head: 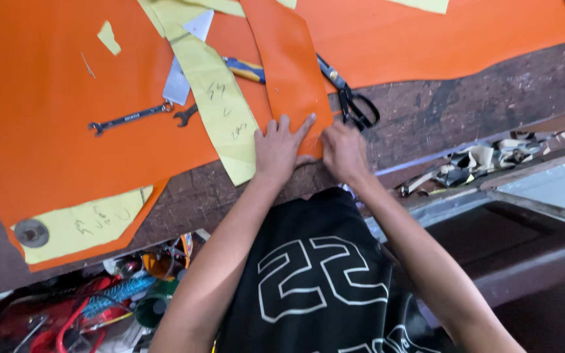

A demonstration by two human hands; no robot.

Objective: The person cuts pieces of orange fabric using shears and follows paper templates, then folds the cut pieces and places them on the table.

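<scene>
Both hands down at the near edge of a dark, worn workbench point(465, 98), side by side on the lower end of a narrow orange strip point(290, 65) that runs up and away from the person. Left hand point(279, 149) lies flat, fingers spread, palm pressing the strip's bottom-left corner and overlapping the yellow paper pattern point(220, 98) just beside it. Right hand point(342, 151) sits at the strip's bottom-right corner, fingers curled at the edge; cannot tell whether it pinches the material or only presses on it. The 2 hands nearly touch. The strip lies on top of a large orange sheet point(53, 117) covering most of the bench. Black scissors point(351, 98) lie just right of the strip, partly tucked under it. On the sheet to the left: 1 small wrench point(129, 119), a second spanner head point(186, 116) poking out from under the yellow pattern, and a grey pointed offcut point(181, 72). A second yellow pattern piece point(86, 225) rests at lower left, held by a round metal weight point(31, 233). Scraps fill a trough point(492, 160) to the right; tangled tools and cords point(93, 307) sit below the bench.
</scene>
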